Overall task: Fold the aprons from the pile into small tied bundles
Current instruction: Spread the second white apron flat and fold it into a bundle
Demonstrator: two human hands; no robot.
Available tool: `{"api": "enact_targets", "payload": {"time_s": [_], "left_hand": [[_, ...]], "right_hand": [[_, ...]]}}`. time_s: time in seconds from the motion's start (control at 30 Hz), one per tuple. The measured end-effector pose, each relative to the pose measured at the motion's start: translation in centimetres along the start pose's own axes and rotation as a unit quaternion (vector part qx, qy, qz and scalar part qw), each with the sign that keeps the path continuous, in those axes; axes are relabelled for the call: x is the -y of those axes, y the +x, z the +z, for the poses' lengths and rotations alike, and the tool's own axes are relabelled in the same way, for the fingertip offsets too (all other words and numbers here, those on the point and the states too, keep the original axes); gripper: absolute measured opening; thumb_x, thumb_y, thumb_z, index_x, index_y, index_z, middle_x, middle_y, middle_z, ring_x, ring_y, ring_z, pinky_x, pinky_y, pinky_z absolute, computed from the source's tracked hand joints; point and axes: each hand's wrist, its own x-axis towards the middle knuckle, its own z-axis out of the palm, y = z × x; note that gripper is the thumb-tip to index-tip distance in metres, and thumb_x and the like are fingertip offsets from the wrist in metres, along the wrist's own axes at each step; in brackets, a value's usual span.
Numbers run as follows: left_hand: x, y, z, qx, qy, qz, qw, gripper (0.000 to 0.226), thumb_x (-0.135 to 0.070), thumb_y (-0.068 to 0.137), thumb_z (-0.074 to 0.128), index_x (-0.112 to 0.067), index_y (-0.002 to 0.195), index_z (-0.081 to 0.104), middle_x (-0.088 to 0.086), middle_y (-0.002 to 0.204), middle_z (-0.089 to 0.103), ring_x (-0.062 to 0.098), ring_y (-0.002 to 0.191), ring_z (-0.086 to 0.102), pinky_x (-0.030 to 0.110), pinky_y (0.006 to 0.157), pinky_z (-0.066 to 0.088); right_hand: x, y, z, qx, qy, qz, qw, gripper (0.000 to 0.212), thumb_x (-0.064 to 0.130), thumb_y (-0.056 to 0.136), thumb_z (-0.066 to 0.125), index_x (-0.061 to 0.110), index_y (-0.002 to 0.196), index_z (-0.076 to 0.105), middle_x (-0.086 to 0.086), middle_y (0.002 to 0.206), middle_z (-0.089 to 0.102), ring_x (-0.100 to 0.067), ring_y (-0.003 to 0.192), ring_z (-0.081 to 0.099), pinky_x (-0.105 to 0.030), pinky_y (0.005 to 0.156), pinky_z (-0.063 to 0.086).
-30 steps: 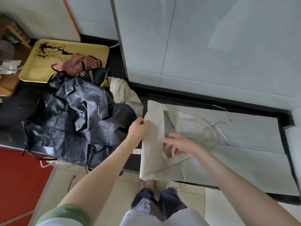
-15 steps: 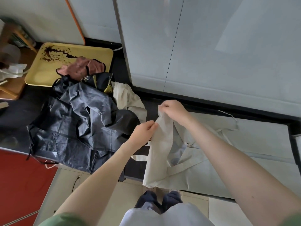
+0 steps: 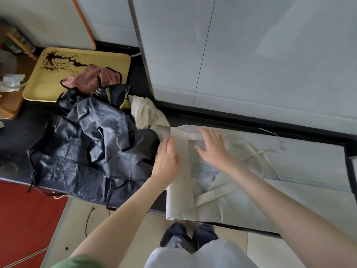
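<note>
1. Lying flat on the dark surface [image 3: 15, 136], the cream apron [image 3: 251, 200] has its left part folded over, and its near edge hangs past the front rim.
2. The left hand [image 3: 167, 161] rests on that fold, fingers straight, its grip holding nothing.
3. The right hand [image 3: 211, 149] presses just beside it, fingers spread, grip likewise slack.
4. The pile [image 3: 92, 147] of dark aprons lies just left; a pink apron [image 3: 90, 80] lies on a yellow tray [image 3: 38, 88].

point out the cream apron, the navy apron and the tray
cream apron [image 3: 222, 207]: head view, on the flat panel below the diagonal strap
navy apron [image 3: 92, 144]: head view, on the middle of the crumpled fabric
tray [image 3: 38, 84]: head view, on its bare yellow left part
</note>
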Motion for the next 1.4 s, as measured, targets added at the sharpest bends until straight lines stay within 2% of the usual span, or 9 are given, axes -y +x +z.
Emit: {"api": "enact_targets", "payload": {"time_s": [0.1, 0.23, 0.53, 0.73, 0.9, 1.1, 1.2, 1.3, 1.4], "left_hand": [[-0.3, -1.1, 1.4, 0.061, 0.148, 0.114, 0.981, 0.062, -0.02, 0.098, 0.038, -0.008, 0.153, 0.011, 0.015, 0.159, 0.009, 0.027, 0.148, 0.002, 0.036, 0.118, -0.004], [0.7, -1.7, 3.5, 0.169, 0.267, 0.105, 0.943, 0.066, -0.05, 0.101, 0.016, -0.021, 0.15, -0.017, 0.012, 0.157, -0.021, 0.028, 0.146, -0.019, 0.041, 0.116, -0.015], [2.3, -1.6, 4.0, 0.185, 0.329, 0.161, 0.912, 0.083, -0.063, 0.065, -0.043, -0.026, 0.138, -0.036, 0.008, 0.144, -0.038, 0.024, 0.14, -0.029, 0.04, 0.112, -0.019], [0.8, -1.5, 4.3, 0.068, 0.191, 0.098, 0.974, 0.075, -0.053, 0.093, 0.007, -0.004, 0.15, 0.019, 0.013, 0.157, 0.02, 0.028, 0.146, 0.015, 0.039, 0.12, 0.007], [-1.9, -0.6, 5.4, 0.135, 0.204, 0.124, 0.962, 0.069, -0.051, 0.099, 0.016, -0.007, 0.152, 0.01, 0.011, 0.16, 0.009, 0.026, 0.147, 0.006, 0.037, 0.12, 0.006], [-3.1, 0.5, 6.3, 0.115, 0.198, 0.152, 0.961, 0.054, -0.036, 0.098, 0.045, -0.004, 0.141, 0.036, 0.013, 0.146, 0.036, 0.032, 0.134, 0.035, 0.04, 0.112, 0.025], [-4.2, 2.0, 6.0, 0.089, 0.193, 0.175, 0.961, 0.045, -0.036, 0.097, 0.039, -0.003, 0.126, 0.049, 0.013, 0.126, 0.05, 0.032, 0.115, 0.047, 0.039, 0.099, 0.037], [-5.2, 3.6, 5.3, 0.057, 0.187, 0.205, 0.959, 0.028, -0.022, 0.098, 0.045, -0.002, 0.114, 0.057, 0.013, 0.111, 0.056, 0.032, 0.102, 0.051, 0.039, 0.089, 0.042], [-6.3, 5.4, 4.5, 0.044, 0.203, 0.222, 0.953, 0.027, -0.007, 0.092, 0.049, -0.001, 0.117, 0.058, 0.015, 0.112, 0.057, 0.035, 0.102, 0.054, 0.042, 0.088, 0.046]], "right_hand": [[-2.2, -2.7, 1.9, 0.058, -0.077, 0.009, 0.995, 0.066, 0.034, 0.096, 0.05, 0.022, 0.152, 0.017, 0.003, 0.156, 0.023, -0.016, 0.143, 0.02, -0.038, 0.112, 0.017], [-4.4, -5.3, 3.7, 0.06, -0.088, 0.083, 0.991, 0.067, 0.036, 0.097, 0.044, 0.022, 0.154, 0.011, 0.003, 0.16, 0.011, -0.016, 0.146, 0.012, -0.037, 0.114, 0.011], [-8.5, -8.7, 2.5, -0.142, -0.082, 0.211, 0.964, 0.062, 0.038, 0.086, 0.027, 0.006, 0.136, 0.044, -0.014, 0.136, 0.049, -0.036, 0.122, 0.047, -0.047, 0.098, 0.033], [-11.4, -9.0, 0.2, -0.198, -0.003, 0.359, 0.912, 0.05, 0.004, 0.082, 0.057, 0.002, 0.131, 0.046, -0.019, 0.124, 0.051, -0.038, 0.117, 0.045, -0.044, 0.096, 0.032], [-13.4, -10.6, -0.8, -0.174, 0.103, 0.327, 0.923, 0.014, -0.001, 0.082, 0.047, 0.01, 0.078, 0.055, -0.008, 0.085, 0.053, -0.027, 0.086, 0.048, -0.032, 0.065, 0.031], [-14.3, -13.6, -1.8, -0.132, 0.112, 0.298, 0.939, 0.031, 0.0, 0.084, 0.046, 0.01, 0.057, 0.035, -0.005, 0.064, 0.039, -0.026, 0.064, 0.04, -0.036, 0.053, 0.023], [-15.6, -14.0, -2.5, -0.108, 0.076, 0.311, 0.941, 0.027, 0.007, 0.093, 0.042, 0.005, 0.066, 0.045, -0.009, 0.07, 0.046, -0.029, 0.07, 0.047, -0.037, 0.057, 0.021], [-16.3, -12.8, -3.4, -0.081, 0.02, 0.305, 0.949, 0.014, 0.006, 0.093, 0.043, 0.002, 0.101, 0.054, -0.014, 0.098, 0.055, -0.034, 0.091, 0.053, -0.039, 0.07, 0.041], [-16.8, -11.0, -4.8, -0.025, -0.065, 0.237, 0.969, 0.05, -0.002, 0.084, 0.05, 0.005, 0.134, 0.043, -0.016, 0.128, 0.049, -0.035, 0.115, 0.048, -0.043, 0.091, 0.044]]}}
